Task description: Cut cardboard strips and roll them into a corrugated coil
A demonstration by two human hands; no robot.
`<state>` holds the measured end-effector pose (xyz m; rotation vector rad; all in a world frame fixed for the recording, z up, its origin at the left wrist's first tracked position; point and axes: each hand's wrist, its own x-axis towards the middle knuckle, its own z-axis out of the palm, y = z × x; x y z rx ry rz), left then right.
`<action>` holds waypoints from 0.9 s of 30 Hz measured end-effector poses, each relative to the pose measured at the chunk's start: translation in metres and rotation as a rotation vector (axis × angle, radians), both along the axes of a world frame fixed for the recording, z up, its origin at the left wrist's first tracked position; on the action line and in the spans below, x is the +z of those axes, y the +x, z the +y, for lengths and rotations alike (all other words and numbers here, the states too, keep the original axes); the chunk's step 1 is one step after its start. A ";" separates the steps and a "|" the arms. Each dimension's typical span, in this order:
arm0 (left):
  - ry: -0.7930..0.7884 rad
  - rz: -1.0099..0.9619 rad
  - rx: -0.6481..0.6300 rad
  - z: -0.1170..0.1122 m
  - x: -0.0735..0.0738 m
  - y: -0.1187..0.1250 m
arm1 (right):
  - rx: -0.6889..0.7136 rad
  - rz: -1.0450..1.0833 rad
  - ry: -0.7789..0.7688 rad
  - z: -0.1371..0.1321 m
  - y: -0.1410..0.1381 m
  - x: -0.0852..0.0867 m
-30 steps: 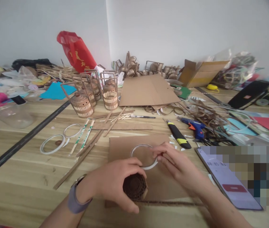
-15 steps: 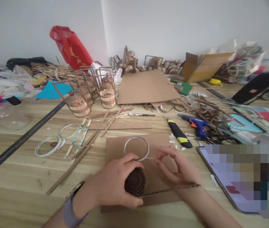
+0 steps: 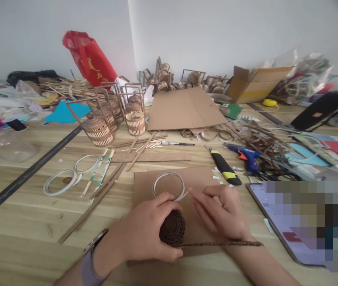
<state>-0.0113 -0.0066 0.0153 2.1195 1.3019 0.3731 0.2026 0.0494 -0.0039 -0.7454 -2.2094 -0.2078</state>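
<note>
My left hand (image 3: 145,228) is closed around a rolled coil of dark corrugated cardboard (image 3: 172,227), thumb in front and fingers behind. From the coil a loose cardboard strip (image 3: 213,244) runs right, across my right wrist. Just beyond the coil a roll of white double-sided tape (image 3: 153,186) lies near the left fingertips. Thumb and forefinger of my right hand (image 3: 224,210) pinch the free end of the tape, a short white tail off the roll. Beneath both hands is a flat brown cardboard sheet (image 3: 200,178).
A utility knife (image 3: 225,167) and a blue glue gun (image 3: 248,157) lie to the right, above a tablet (image 3: 276,222). More tape rolls (image 3: 49,192) and cardboard strips (image 3: 82,218) are left. Small lidded baskets (image 3: 97,131) stand behind, beside a large cardboard sheet (image 3: 183,109).
My right hand has come slightly left, nearer the tape roll, and the visible tape tail is shorter. The roll shifted a little left. The coil moved slightly right and its loose strip lies more level.
</note>
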 end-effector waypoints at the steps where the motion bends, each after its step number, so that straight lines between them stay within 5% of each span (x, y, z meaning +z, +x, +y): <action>1: -0.003 0.003 -0.003 0.000 0.000 0.000 | -0.014 -0.029 0.036 -0.001 -0.001 0.000; 5: -0.009 -0.002 -0.009 -0.001 0.000 0.002 | -0.075 -0.056 0.177 -0.003 -0.004 -0.004; 10: 0.001 -0.025 -0.006 -0.001 -0.002 0.004 | -0.085 -0.120 0.156 -0.002 -0.008 -0.006; 17: 0.031 -0.263 -0.030 -0.007 0.005 0.005 | 0.032 0.283 -0.429 -0.004 -0.010 -0.005; 21: 0.046 -0.344 0.002 -0.009 0.010 0.000 | -0.113 0.722 -0.777 0.012 0.010 -0.006; 23: 0.039 -0.326 0.033 -0.006 0.009 -0.003 | -0.173 0.861 -0.803 0.019 0.017 -0.005; 27: 0.021 -0.258 0.098 0.002 0.001 -0.007 | 0.076 1.036 -1.060 0.013 0.006 -0.002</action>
